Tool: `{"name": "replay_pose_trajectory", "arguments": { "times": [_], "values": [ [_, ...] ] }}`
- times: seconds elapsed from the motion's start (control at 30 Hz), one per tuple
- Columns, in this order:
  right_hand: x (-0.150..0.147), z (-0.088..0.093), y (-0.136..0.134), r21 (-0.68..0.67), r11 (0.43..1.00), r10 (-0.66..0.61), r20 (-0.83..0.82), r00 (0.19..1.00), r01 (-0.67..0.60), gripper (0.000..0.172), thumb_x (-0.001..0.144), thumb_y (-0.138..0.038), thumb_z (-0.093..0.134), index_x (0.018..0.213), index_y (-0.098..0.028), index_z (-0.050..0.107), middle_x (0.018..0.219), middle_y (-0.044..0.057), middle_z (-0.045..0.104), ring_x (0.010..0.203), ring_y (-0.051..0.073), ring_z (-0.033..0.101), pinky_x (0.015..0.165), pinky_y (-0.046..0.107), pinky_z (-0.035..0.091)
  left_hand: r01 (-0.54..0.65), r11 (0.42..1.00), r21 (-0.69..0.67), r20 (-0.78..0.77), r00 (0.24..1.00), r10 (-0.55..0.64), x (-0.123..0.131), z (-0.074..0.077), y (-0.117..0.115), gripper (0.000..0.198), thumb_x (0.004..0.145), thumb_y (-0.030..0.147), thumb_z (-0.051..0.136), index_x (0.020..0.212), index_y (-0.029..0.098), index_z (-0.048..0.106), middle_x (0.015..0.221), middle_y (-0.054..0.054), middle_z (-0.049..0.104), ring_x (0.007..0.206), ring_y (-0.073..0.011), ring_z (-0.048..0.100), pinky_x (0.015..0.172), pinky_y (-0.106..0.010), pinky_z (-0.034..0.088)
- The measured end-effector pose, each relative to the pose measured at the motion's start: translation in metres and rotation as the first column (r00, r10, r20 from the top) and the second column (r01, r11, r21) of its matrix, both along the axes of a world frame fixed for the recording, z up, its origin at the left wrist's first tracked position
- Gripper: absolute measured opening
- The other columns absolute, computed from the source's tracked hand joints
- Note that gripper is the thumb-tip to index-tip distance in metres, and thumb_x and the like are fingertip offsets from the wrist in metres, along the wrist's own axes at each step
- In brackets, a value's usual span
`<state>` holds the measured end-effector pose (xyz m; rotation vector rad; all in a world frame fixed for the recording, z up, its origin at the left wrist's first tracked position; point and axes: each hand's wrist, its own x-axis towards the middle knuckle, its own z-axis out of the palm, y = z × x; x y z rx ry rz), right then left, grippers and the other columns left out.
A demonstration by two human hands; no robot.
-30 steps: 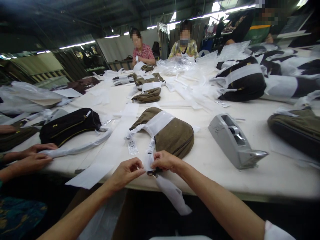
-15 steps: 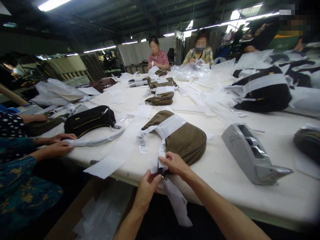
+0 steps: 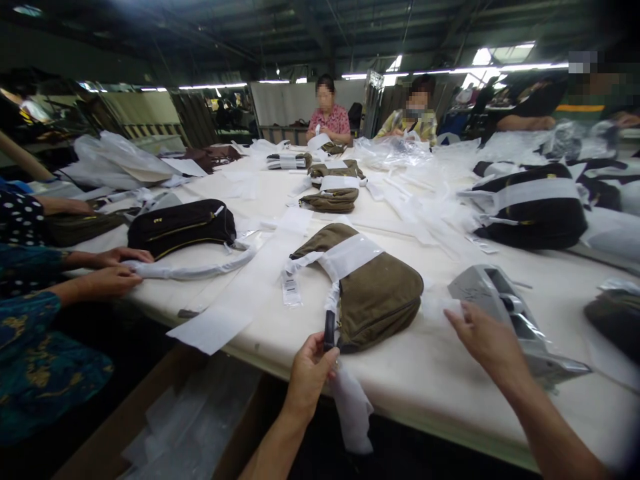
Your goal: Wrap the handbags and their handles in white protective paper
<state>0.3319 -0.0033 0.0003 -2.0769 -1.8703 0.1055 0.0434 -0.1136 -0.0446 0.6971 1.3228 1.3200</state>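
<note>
An olive-brown shoulder bag lies in front of me, with a white paper band across it and white wrapping along part of its strap. My left hand pinches the dark strap end at the bag's near corner. Below that hand, a strip of white wrapping hangs over the table edge. To the right of the bag, my right hand has its thumb and fingers closed on a thin white paper piece. A barcode tag rests left of the bag.
A grey tape dispenser stands just beyond my right hand. Black bags lie at the right, and another black bag at the left, where a co-worker's hands hold its wrapped strap. Long white paper overhangs the table's edge.
My right hand has left the strap and moved right to the white paper. The left hand stays at the strap end, where more of the dark strap now shows.
</note>
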Motion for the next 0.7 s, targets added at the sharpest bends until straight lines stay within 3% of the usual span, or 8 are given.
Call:
{"name": "replay_pose_trajectory", "arguments": {
  "times": [0.07, 0.17, 0.23, 0.3, 0.37, 0.53, 0.63, 0.7],
  "values": [
    [-0.008, 0.002, -0.007, 0.131, 0.991, -0.006, 0.117, 0.993, -0.010, 0.055, 0.078, -0.050, 0.044, 0.114, -0.008, 0.053, 0.100, 0.022, 0.060, 0.087, 0.036, 0.056, 0.069, 0.046, 0.042, -0.027, 1.000, 0.014, 0.059, 0.998, 0.026, 0.003, 0.001, 0.002, 0.032, 0.069, 0.032, 0.065, 0.096, 0.015, 0.058, 0.079, -0.001, 0.060, 0.050, -0.0067, 0.046, 0.047, -0.018, 0.038],
    [-0.058, 0.013, -0.019, 0.297, 0.945, 0.177, -0.119, 0.977, -0.135, 0.043, 0.081, -0.045, 0.045, 0.108, -0.014, 0.056, 0.102, 0.017, 0.060, 0.091, 0.030, 0.055, 0.078, 0.043, 0.041, -0.075, 0.996, 0.043, 0.087, 0.994, 0.071, 0.005, 0.002, 0.003, 0.030, 0.070, 0.031, 0.065, 0.095, 0.015, 0.059, 0.082, -0.002, 0.061, 0.052, -0.0069, 0.047, 0.051, -0.019, 0.041],
    [-0.104, 0.016, -0.020, 0.092, 0.926, 0.359, -0.511, 0.782, -0.365, 0.033, 0.078, -0.045, 0.049, 0.090, -0.017, 0.061, 0.081, 0.009, 0.064, 0.067, 0.020, 0.058, 0.063, 0.031, 0.045, -0.088, 0.994, 0.067, 0.080, 0.993, 0.082, 0.004, 0.004, 0.004, 0.031, 0.071, 0.031, 0.065, 0.096, 0.015, 0.059, 0.085, -0.003, 0.062, 0.058, -0.0091, 0.050, 0.053, -0.019, 0.042],
    [-0.145, 0.013, -0.016, -0.204, 0.807, 0.161, -0.827, 0.539, -0.554, 0.034, 0.076, -0.049, 0.049, 0.075, -0.016, 0.059, 0.061, 0.004, 0.060, 0.044, 0.011, 0.049, 0.040, 0.022, 0.036, -0.081, 0.993, 0.086, 0.061, 0.995, 0.076, 0.002, 0.008, 0.003, 0.031, 0.072, 0.031, 0.064, 0.098, 0.015, 0.060, 0.086, -0.004, 0.063, 0.062, -0.0108, 0.051, 0.054, -0.020, 0.043],
    [-0.175, 0.005, -0.007, -0.323, 0.711, -0.019, -0.897, 0.441, -0.625, 0.037, 0.077, -0.050, 0.047, 0.068, -0.016, 0.054, 0.052, 0.000, 0.054, 0.035, 0.006, 0.039, 0.032, 0.018, 0.022, -0.062, 0.993, 0.101, 0.040, 0.998, 0.058, 0.001, 0.011, 0.003, 0.030, 0.073, 0.030, 0.063, 0.100, 0.015, 0.059, 0.089, -0.005, 0.064, 0.064, -0.0112, 0.051, 0.055, -0.020, 0.043],
    [-0.193, -0.004, -0.013, -0.316, 0.696, -0.006, -0.900, 0.435, -0.645, 0.032, 0.076, -0.042, 0.049, 0.055, -0.017, 0.046, 0.042, -0.004, 0.043, 0.034, 0.005, 0.032, 0.035, 0.018, 0.019, -0.049, 0.991, 0.123, -0.002, 0.999, 0.049, -0.002, 0.010, 0.004, 0.028, 0.075, 0.028, 0.061, 0.099, 0.015, 0.060, 0.094, -0.006, 0.063, 0.074, -0.0143, 0.054, 0.058, -0.020, 0.043],
    [-0.183, 0.002, -0.044, -0.139, 0.709, 0.287, -0.839, 0.463, -0.691, 0.021, 0.074, -0.028, 0.053, 0.058, -0.017, 0.048, 0.051, -0.003, 0.049, 0.046, 0.007, 0.041, 0.045, 0.020, 0.026, -0.082, 0.988, 0.129, 0.047, 0.996, 0.077, -0.004, 0.006, 0.004, 0.025, 0.072, 0.026, 0.064, 0.094, 0.016, 0.058, 0.087, -0.004, 0.063, 0.076, -0.0139, 0.056, 0.065, -0.021, 0.044],
    [-0.175, 0.006, -0.061, -0.054, 0.626, 0.491, -0.747, 0.448, -0.778, 0.018, 0.075, -0.025, 0.054, 0.059, -0.017, 0.051, 0.054, -0.003, 0.051, 0.051, 0.008, 0.043, 0.048, 0.021, 0.027, -0.118, 0.985, 0.126, 0.106, 0.989, 0.105, -0.005, 0.005, 0.004, 0.033, 0.070, 0.025, 0.066, 0.099, 0.018, 0.052, 0.085, -0.003, 0.063, 0.079, -0.0145, 0.057, 0.071, -0.024, 0.044]
  ]
}}
